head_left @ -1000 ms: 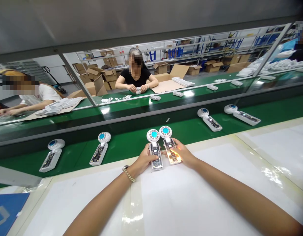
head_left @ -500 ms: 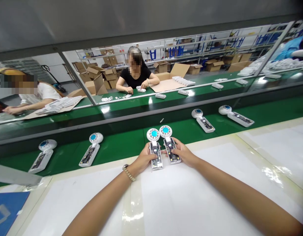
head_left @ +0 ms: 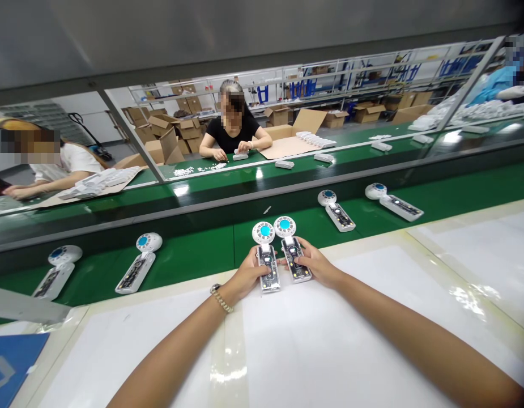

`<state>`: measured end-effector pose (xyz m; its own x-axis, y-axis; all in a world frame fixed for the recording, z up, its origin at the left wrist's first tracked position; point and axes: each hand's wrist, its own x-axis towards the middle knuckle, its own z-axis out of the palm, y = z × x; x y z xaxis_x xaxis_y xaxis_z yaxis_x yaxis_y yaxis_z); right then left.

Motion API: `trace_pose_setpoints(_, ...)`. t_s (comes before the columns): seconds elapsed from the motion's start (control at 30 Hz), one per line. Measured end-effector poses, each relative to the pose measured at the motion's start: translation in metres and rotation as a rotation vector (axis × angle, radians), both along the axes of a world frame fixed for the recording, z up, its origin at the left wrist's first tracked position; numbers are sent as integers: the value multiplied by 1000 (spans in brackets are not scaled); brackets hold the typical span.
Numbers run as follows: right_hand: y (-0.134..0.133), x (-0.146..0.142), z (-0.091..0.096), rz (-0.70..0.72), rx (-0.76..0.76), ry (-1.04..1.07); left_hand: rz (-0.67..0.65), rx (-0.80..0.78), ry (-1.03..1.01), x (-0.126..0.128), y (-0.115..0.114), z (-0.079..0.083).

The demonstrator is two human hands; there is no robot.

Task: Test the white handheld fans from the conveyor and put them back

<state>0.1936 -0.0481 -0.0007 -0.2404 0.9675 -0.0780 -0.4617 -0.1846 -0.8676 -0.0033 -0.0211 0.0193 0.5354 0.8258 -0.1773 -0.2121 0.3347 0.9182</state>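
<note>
My left hand (head_left: 250,273) is closed around a white handheld device (head_left: 268,267) with a round, blue-centred head and a circuit board showing on its front; the thumb presses on that front. In my right hand (head_left: 315,263) is a second device (head_left: 296,260) of the same kind, its thumb also on the board. Both are held side by side, heads up and nearly touching, over the near edge of the green conveyor belt (head_left: 202,255). Fingers behind the devices are mostly hidden.
Similar devices lie on the belt: two at left, one nearest (head_left: 136,272), and two at right, one nearest (head_left: 340,217). A white-covered worktable (head_left: 308,345) is below my arms. Beyond a rail, co-workers sit at another belt with white parts (head_left: 284,165) and a cardboard box (head_left: 282,148).
The devices lying on the near belt have shifted left. White parts on the far belt have moved slightly right. Both hands keep hold of their devices almost in place.
</note>
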Motion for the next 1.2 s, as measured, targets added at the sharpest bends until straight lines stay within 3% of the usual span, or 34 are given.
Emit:
trace_pose_setpoints(0.73, -2, 1, 4, 5, 13, 42, -10, -30, -23, 1, -3, 7)
trace_pose_setpoints(0.93, -2, 3, 14, 26, -111, 135, -29, -110, -110, -1, -1, 12)
trace_pose_setpoints(1.1, 1, 18, 21, 41, -143, 140, -33, -211, -82, -2, 3, 12)
trace_pose_setpoints(1.2, 10, 40, 22, -43, -114, 88, 58, -207, -39, -4, 9, 10)
